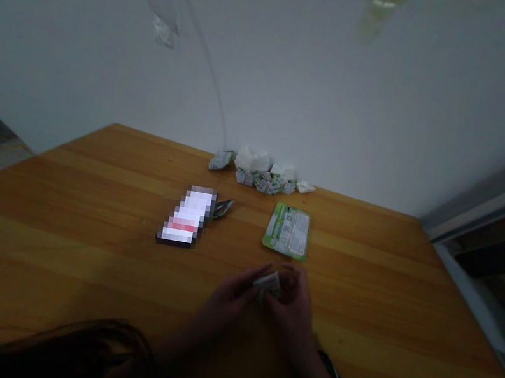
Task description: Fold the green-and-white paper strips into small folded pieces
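Both hands meet over the near part of the wooden table (113, 269). Between them is a small pale packet (270, 281) with faint print, dim and partly covered by fingers. My left hand (235, 291) pinches its left side. My right hand (295, 304) curls around the other side, thumb against its lower edge. Just beyond my fingers lies a flat green-and-white printed card or pouch (288, 231).
A phone (186, 215) with a lit, blurred screen lies left of centre, a small dark foil piece (223, 208) against its right edge. Crumpled printed wrappers and white tissue (253, 160) sit along the wall (342, 114). Dark hair (110, 346) hangs at lower left.
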A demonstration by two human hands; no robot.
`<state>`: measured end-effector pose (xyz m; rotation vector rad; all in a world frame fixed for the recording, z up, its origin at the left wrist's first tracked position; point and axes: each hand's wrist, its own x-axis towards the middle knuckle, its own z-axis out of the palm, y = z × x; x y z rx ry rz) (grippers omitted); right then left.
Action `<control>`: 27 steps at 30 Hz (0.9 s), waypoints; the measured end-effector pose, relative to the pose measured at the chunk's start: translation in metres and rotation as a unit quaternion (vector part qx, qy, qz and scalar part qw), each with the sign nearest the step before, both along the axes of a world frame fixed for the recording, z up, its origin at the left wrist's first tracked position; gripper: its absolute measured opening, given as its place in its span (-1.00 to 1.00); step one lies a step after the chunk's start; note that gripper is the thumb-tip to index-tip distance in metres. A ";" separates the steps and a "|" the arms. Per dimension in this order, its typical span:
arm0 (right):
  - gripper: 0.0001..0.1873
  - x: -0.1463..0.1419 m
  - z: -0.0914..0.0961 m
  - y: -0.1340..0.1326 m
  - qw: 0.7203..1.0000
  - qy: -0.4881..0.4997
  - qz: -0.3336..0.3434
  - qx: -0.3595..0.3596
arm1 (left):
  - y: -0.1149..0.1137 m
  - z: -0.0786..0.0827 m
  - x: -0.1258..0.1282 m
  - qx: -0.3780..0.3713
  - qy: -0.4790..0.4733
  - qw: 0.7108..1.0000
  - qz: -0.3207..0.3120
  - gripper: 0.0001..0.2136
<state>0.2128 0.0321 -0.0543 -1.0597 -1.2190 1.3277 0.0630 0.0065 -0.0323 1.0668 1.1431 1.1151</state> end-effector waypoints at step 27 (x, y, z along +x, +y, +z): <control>-0.81 -0.004 -0.001 -0.016 0.993 -0.112 -0.003 -0.037 | 0.001 0.005 -0.007 0.001 0.249 0.968 0.041 -0.77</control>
